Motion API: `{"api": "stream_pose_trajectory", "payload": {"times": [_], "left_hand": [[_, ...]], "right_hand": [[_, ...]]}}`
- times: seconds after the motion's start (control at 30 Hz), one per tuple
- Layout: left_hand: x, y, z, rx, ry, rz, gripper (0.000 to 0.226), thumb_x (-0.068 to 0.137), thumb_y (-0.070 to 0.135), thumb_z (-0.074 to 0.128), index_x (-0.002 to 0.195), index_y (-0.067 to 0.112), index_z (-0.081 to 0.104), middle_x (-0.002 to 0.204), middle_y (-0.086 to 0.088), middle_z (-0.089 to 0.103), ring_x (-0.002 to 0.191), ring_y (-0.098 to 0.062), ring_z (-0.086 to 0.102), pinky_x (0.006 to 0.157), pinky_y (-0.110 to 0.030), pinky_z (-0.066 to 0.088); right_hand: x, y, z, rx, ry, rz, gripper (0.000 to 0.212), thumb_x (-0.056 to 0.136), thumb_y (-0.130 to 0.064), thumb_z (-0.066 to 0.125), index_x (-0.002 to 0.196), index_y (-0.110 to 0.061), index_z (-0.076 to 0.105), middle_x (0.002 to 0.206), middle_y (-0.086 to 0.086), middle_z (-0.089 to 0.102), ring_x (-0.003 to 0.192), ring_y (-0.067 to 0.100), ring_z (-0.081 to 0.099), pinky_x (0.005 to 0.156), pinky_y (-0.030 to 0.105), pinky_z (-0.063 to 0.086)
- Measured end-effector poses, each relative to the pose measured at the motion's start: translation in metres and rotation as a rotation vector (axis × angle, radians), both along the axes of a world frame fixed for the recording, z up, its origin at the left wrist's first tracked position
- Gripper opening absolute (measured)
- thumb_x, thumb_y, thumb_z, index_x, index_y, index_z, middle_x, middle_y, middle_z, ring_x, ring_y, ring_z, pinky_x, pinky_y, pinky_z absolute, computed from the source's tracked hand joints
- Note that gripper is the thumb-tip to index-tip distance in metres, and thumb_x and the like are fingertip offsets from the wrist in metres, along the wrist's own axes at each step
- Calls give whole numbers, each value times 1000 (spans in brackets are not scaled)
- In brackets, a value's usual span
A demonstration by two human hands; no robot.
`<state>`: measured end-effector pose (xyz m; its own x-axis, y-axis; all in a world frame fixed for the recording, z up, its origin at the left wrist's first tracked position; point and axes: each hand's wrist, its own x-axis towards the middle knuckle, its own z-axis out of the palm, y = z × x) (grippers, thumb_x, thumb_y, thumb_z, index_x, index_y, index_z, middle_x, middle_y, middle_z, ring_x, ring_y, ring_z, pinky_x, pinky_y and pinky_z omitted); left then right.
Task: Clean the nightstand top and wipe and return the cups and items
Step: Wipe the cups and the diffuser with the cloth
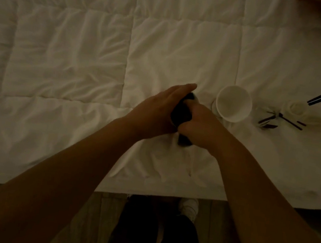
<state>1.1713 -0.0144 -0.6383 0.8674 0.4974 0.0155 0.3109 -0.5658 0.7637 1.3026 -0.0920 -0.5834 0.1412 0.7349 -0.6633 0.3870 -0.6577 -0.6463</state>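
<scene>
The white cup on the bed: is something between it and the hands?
Nothing visible. The white cup stands on the quilt just right of the right hand, bare fabric between. Both hands already hold a dark object; left hand.

A white quilted bed [73, 44] carries a white cup [234, 103] beside scattered dark sticks [290, 121].

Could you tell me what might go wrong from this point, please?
The white cup rests tilted on the soft duvet just right of the right hand; a nudge could roll it. The small items lie loose on the bedding and could scatter. Both hands grip a dark object; dim light hides which spots are wiped.
</scene>
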Motion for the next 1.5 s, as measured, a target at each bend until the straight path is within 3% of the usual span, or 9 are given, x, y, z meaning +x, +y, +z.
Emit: {"api": "stream_pose_trajectory", "payload": {"times": [0.27, 0.4, 0.57, 0.77, 0.9, 1.07, 1.3, 1.4, 1.5], "left_hand": [[-20, -28, 15, -493, -68, 536, 102, 63, 29, 89, 144, 24, 27, 123, 13, 54, 109, 4, 57, 90, -16, 49], [-26, -34, 41, -549, 8, 562, 97, 61, 51, 83, 143, 38, 32, 127, 19, 43, 107, 15, 47, 79, -7, 42], [-10, -35, 75, -804, -67, 365, 79, 59, 46, 80, 131, 36, 49, 127, 11, 59, 114, -4, 59, 88, -31, 53], [-11, -45, 78, -976, -235, 387, 100, 55, 55, 83, 137, 12, 43, 134, -14, 49, 122, -31, 51, 98, -47, 48], [5, -58, 79, -1112, -558, 656, 53, 72, 54, 72, 114, 23, 64, 110, 1, 69, 108, -18, 62, 87, -33, 52], [32, -80, 84, -1080, -583, 750, 63, 87, 45, 50, 146, 32, 30, 139, -8, 49, 119, -23, 59, 90, -38, 53], [31, -77, 81, -1084, -438, 863, 53, 72, 48, 68, 113, 35, 36, 108, -4, 65, 92, -19, 70, 82, -45, 57], [23, -79, 77, -1215, -431, 843, 58, 79, 44, 60, 129, 25, 37, 109, -12, 69, 93, -24, 70, 79, -42, 55], [15, -84, 74, -1236, -337, 732, 75, 74, 46, 60, 138, 15, 35, 109, -9, 69, 95, -24, 69, 76, -40, 57]], "right_hand": [[14, -42, 24, 464, 620, -697, 50, 59, 3, 46, 92, -23, 73, 84, 14, 67, 76, 43, 61, 66, 53, 52], [13, -58, 37, 654, 596, -738, 55, 67, 4, 47, 103, -30, 72, 91, 3, 69, 76, 33, 60, 61, 37, 49], [-9, -54, 39, 609, 325, -356, 50, 88, -19, 57, 135, -30, 44, 132, 1, 52, 116, 10, 55, 90, 26, 51], [13, -39, 40, 373, 823, -649, 46, 88, -31, 56, 131, -16, 56, 128, 12, 61, 115, 31, 60, 95, 46, 50], [0, -47, 33, 358, 1106, -829, 38, 84, -36, 59, 119, -25, 67, 119, 9, 67, 100, 32, 64, 85, 50, 55], [-33, -53, 35, 501, 1184, -1078, 51, 93, -42, 47, 141, -24, 45, 139, 12, 52, 122, 31, 56, 93, 43, 50], [-42, -59, 45, 717, 560, -791, 52, 93, -28, 54, 144, -21, 41, 146, 2, 45, 130, 15, 48, 105, 37, 44], [-35, -47, 43, 728, 185, -494, 52, 91, -29, 56, 141, -19, 45, 154, 0, 27, 138, 13, 36, 108, 39, 41], [-25, -32, 45, 643, -7, -530, 46, 84, -41, 60, 127, -24, 60, 145, -2, 41, 129, 12, 45, 103, 39, 45]]}}
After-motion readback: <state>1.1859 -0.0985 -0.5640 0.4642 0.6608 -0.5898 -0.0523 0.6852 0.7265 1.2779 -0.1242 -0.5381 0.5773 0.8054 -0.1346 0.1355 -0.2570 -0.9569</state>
